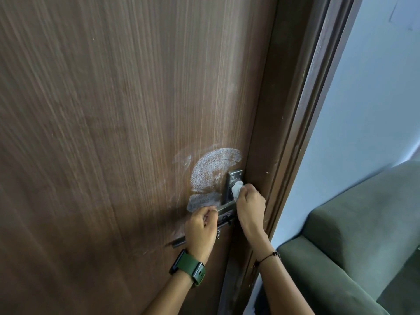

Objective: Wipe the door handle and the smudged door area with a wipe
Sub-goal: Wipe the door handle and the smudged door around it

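Note:
A brown wood-grain door (113, 133) fills the view. A white smudge (211, 167) curves across it just above and left of the metal handle plate (235, 176). My right hand (250, 205) is shut on a crumpled white wipe (237, 188), which presses against the plate. My left hand (201, 228), with a green watch on the wrist, is closed around the metal lever of the door handle (223, 209). A second metal bar (179, 242) shows below the left hand; most of it is hidden.
The dark door frame (295, 133) runs along the right of the door. Beyond it are a pale blue wall (363, 98) and a green sofa (352, 246) at the lower right.

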